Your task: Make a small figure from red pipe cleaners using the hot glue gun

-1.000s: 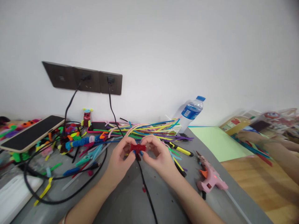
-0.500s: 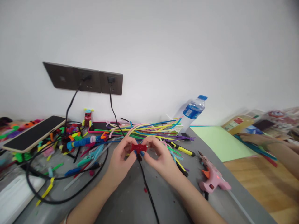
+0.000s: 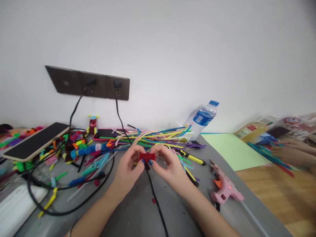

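White block (image 3: pixel 17 212): far left; cut off by the view's edge.
Left hand (image 3: pixel 128 171): thumb and fingers pinched on the left end of the red piece (image 3: pixel 147 157).
Red piece: suspended between both hands above the grey table (image 3: pixel 128 214); long axis left to right, hand to hand; neither hand nearer; ends and back covered by fingers.
Dark bit (image 3: pixel 147 166): just below the red piece; whether joined, cannot tell.
Right hand (image 3: pixel 171 168): fingertips clamped on the right end.
Glue gun (image 3: pixel 226 191): on the table, right of that hand.
Co-worker's hands (image 3: pixel 286 153): far right, blurred.
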`<control>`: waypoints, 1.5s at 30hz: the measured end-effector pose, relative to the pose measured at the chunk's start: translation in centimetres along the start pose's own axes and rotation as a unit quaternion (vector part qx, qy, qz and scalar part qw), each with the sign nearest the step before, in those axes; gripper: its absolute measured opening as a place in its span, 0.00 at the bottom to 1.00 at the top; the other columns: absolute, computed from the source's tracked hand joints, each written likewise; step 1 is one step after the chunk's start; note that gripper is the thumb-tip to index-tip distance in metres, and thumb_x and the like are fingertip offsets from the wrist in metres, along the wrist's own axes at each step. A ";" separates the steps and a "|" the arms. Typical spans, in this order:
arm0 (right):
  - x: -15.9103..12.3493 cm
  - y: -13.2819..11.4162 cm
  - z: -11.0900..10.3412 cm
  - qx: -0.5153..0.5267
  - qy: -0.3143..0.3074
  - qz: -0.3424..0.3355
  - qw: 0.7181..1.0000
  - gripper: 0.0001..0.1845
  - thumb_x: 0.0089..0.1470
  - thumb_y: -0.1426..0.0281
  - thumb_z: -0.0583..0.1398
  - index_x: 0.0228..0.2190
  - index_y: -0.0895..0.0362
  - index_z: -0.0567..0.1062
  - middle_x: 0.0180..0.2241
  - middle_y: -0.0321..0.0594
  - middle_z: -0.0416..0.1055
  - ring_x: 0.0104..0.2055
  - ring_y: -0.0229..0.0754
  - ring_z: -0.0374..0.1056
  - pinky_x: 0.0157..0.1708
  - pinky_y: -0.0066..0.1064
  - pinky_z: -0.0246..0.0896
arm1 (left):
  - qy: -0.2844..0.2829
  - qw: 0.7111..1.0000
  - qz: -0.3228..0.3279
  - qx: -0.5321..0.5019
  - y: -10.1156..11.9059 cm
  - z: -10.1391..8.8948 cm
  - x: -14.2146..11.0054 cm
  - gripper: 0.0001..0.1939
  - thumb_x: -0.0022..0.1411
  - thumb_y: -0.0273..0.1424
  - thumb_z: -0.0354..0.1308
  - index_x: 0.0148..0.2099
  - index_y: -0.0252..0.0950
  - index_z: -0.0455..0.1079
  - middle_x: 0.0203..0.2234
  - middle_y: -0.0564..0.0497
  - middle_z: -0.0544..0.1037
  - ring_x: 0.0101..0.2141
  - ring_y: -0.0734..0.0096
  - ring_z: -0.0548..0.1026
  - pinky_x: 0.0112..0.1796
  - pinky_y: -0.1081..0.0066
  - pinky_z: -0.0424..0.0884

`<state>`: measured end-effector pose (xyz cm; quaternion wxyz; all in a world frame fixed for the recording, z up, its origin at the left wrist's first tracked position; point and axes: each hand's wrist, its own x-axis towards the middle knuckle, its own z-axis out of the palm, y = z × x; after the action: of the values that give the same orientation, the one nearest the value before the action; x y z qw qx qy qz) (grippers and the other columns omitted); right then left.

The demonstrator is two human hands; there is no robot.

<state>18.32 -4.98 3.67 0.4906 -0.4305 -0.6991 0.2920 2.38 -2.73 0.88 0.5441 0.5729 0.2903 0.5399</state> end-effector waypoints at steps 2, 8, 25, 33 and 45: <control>0.0 0.0 0.0 0.003 -0.001 0.002 1.000 0.12 0.50 0.80 0.56 0.36 0.53 0.70 0.34 0.34 0.69 0.36 0.38 0.66 0.37 0.28 0.61 | -0.002 1.000 0.001 0.000 0.0 0.0 0.0 0.09 0.55 0.21 0.55 0.39 0.37 0.68 0.32 0.53 0.71 0.32 0.73 0.71 0.31 0.75 0.68; 0.1 0.1 -0.1 0.007 -0.006 0.004 1.000 0.13 0.49 0.80 0.56 0.36 0.53 0.70 0.33 0.34 0.69 0.35 0.38 0.66 0.37 0.28 0.61 | -0.002 1.000 0.001 0.001 0.0 -0.1 0.1 0.09 0.56 0.22 0.55 0.39 0.38 0.68 0.32 0.54 0.70 0.31 0.73 0.71 0.31 0.75 0.68; 0.0 0.2 -0.2 0.001 -0.008 -0.002 1.000 0.13 0.50 0.80 0.56 0.37 0.53 0.70 0.34 0.34 0.69 0.37 0.39 0.67 0.38 0.29 0.62 | -0.005 1.000 -0.007 0.000 0.1 -0.1 0.1 0.10 0.56 0.22 0.55 0.40 0.38 0.68 0.33 0.54 0.70 0.33 0.73 0.72 0.32 0.75 0.68; 0.1 0.1 -0.2 -0.007 -0.007 0.005 1.000 0.12 0.50 0.80 0.56 0.36 0.53 0.70 0.33 0.36 0.69 0.36 0.40 0.67 0.37 0.30 0.63 | 0.006 1.000 -0.010 0.006 0.3 0.0 0.0 0.10 0.55 0.22 0.55 0.40 0.37 0.68 0.32 0.53 0.71 0.33 0.73 0.72 0.31 0.75 0.68; 0.0 0.2 -0.2 0.000 -0.012 0.010 1.000 0.12 0.50 0.79 0.57 0.36 0.53 0.70 0.33 0.34 0.68 0.35 0.38 0.65 0.37 0.29 0.61 | 0.003 1.000 -0.016 0.007 0.4 0.0 0.0 0.10 0.55 0.22 0.55 0.40 0.37 0.67 0.32 0.53 0.70 0.32 0.73 0.71 0.32 0.75 0.68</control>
<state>18.57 -4.92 3.59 0.4792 -0.4339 -0.7008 0.3017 2.32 -2.82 1.31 0.5477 0.5707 0.3050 0.5305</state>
